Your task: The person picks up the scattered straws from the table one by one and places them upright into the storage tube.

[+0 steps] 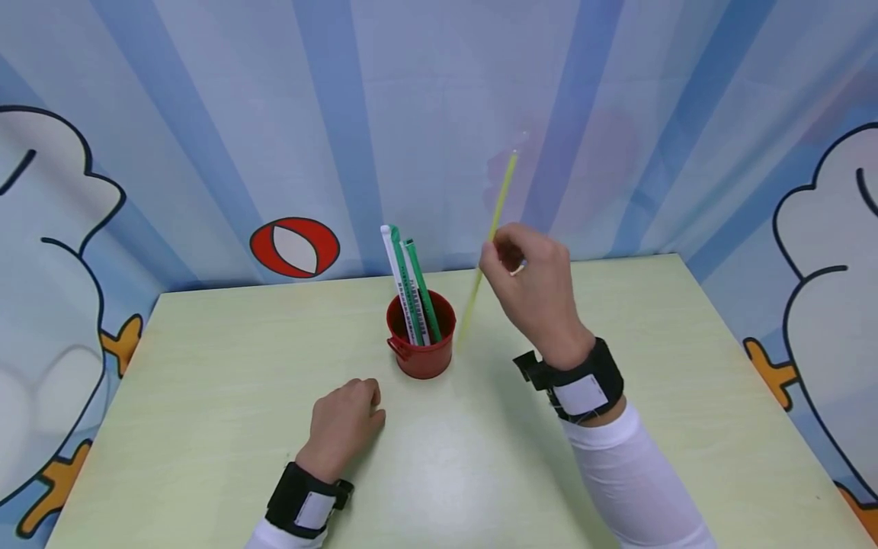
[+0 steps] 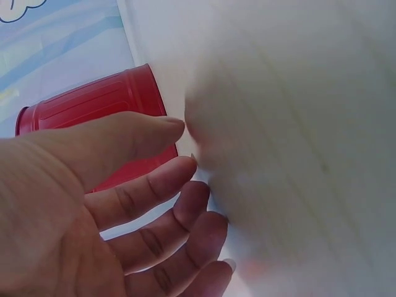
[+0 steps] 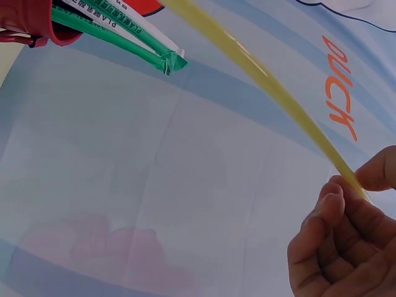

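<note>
My right hand [image 1: 542,290] pinches a long, thin yellow straw [image 1: 504,187] between thumb and fingers, above the table to the right of a small red bucket [image 1: 424,363]. The straw stands nearly upright, tilted slightly to the right. In the right wrist view, the yellow straw [image 3: 272,83] runs from the fingertips toward the upper left. Several straws in green and white paper wrappers [image 1: 414,293] lean inside the bucket. My left hand [image 1: 344,427] rests on the table in front and left of the bucket, fingers loosely bent and holding nothing. The straws' lower ends are hidden inside the bucket.
A pale wooden table [image 1: 233,366] carries the bucket. Close behind its back edge hangs a blue striped cloth backdrop [image 1: 439,137] with printed cartoon figures. Black camera straps [image 1: 586,385] circle both wrists.
</note>
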The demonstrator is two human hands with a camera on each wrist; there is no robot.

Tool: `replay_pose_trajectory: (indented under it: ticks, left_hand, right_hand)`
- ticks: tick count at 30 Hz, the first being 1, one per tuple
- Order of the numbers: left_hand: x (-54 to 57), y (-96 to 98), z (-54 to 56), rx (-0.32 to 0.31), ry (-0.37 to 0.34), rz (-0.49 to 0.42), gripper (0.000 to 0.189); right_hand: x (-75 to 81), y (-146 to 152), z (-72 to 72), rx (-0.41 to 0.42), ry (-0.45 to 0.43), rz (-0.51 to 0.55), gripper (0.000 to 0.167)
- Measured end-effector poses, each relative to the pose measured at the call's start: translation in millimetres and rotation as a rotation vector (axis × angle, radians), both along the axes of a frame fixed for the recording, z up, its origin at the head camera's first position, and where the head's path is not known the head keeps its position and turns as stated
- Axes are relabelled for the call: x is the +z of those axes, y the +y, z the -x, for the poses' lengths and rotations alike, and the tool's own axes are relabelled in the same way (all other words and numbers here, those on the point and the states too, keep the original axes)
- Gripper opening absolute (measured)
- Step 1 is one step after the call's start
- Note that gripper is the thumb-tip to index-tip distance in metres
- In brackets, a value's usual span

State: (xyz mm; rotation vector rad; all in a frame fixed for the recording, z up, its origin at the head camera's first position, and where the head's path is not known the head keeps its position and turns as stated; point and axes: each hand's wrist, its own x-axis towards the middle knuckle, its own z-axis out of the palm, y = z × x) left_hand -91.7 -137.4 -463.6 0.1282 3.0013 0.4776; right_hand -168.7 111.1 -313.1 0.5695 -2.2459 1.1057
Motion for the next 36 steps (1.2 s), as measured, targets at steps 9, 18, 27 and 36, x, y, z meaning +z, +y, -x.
replay_pose_trajectory:
  ticks: [9, 18, 27, 36]
  left_hand:
    - [0.1, 0.0, -0.5, -0.001, 0.008, 0.0, 0.018]
    - [0.8, -0.3, -0.5, -0.001, 0.001, 0.0, 0.016]
    - [-0.3, -0.4, -0.8, 0.0, 0.009, -0.008, 0.016]
    - [0.1, -1.2, -1.8, -0.01, 0.027, -0.006, 0.015]
  right_hand:
    - [1.8, -3.8, 0.5, -0.004, 0.102, 0.05, 0.01]
    - [1.6, -6.2, 5.1, 0.015, 0.185, 0.074, 0.011]
    - [-13.6, -13.8, 12.2, 0.026, 0.127, 0.047, 0.011]
    - [-26.1, -21.0, 15.9, 0.029, 0.084, 0.008, 0.011]
